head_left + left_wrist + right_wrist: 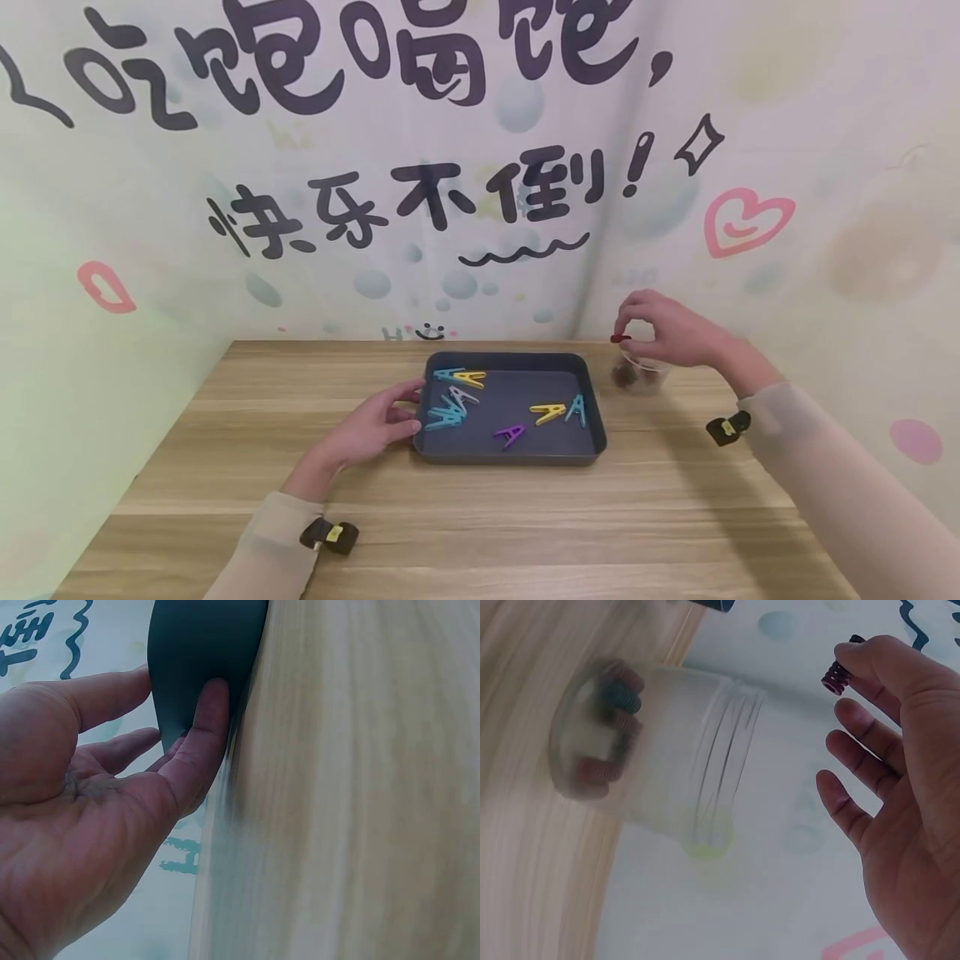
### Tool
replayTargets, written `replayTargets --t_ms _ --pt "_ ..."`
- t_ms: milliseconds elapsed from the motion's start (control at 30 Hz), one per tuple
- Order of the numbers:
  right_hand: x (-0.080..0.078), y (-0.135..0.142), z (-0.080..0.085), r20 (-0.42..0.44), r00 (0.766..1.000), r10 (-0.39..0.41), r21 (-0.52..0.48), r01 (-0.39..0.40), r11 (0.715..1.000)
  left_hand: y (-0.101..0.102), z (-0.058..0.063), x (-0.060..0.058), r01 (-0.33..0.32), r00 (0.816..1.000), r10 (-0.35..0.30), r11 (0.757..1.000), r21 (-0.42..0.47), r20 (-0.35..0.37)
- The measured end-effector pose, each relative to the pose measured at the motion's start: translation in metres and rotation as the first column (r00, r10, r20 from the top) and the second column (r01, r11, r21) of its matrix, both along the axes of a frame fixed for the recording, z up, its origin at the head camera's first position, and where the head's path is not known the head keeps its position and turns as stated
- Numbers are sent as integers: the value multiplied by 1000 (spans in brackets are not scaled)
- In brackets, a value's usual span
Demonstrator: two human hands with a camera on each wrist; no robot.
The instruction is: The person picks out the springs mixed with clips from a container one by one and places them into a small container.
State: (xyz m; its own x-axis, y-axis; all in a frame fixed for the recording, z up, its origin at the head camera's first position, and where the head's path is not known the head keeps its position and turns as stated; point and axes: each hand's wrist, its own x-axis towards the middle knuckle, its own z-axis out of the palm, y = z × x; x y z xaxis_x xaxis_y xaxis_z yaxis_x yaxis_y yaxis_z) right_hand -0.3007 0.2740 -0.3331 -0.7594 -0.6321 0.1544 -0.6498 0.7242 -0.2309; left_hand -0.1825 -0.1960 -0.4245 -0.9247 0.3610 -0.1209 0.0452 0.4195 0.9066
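Note:
My right hand (671,329) pinches a small dark red coil spring (835,678) between thumb and forefinger, its other fingers spread. It is above the mouth of a clear plastic jar (671,746), which stands upright on the table. Several red and teal coil springs (620,697) lie at the jar's bottom. At the left end of a dark grey tray (510,459), my left hand (375,423) touches the outer wall with spread fingers. Inside the tray are several clothespins: blue ones, yellow ones, a grey one (463,396) and a purple one (511,434).
The wooden table (480,533) runs back to a printed wall cloth (480,292) with large dark characters and pink hearts. The jar stands just right of the tray, close to the table's back edge. Side cloths border the table left and right.

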Motion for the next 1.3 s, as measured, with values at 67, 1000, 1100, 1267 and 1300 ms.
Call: replayTargets --t_ms 67,1000,1100,1267,1300 --pt "-1 6 -1 2 1000 -15 -1 15 1000 0 0 0 0 1000 0 1000 3 2" --pt "-3 52 -27 60 983 -172 -9 173 985 1 2 1 -1 1000 1 1000 -3 -4" --pt "-1 51 -28 38 988 -152 -27 153 988 1 2 1 0 1000 0 1000 -2 -3" --pt "4 48 -26 34 991 -129 -55 131 990 1 2 1 -3 1000 3 1000 -6 0" --pt "5 47 -26 36 991 -127 -59 129 990 1 2 0 -4 1000 4 1000 -6 1"
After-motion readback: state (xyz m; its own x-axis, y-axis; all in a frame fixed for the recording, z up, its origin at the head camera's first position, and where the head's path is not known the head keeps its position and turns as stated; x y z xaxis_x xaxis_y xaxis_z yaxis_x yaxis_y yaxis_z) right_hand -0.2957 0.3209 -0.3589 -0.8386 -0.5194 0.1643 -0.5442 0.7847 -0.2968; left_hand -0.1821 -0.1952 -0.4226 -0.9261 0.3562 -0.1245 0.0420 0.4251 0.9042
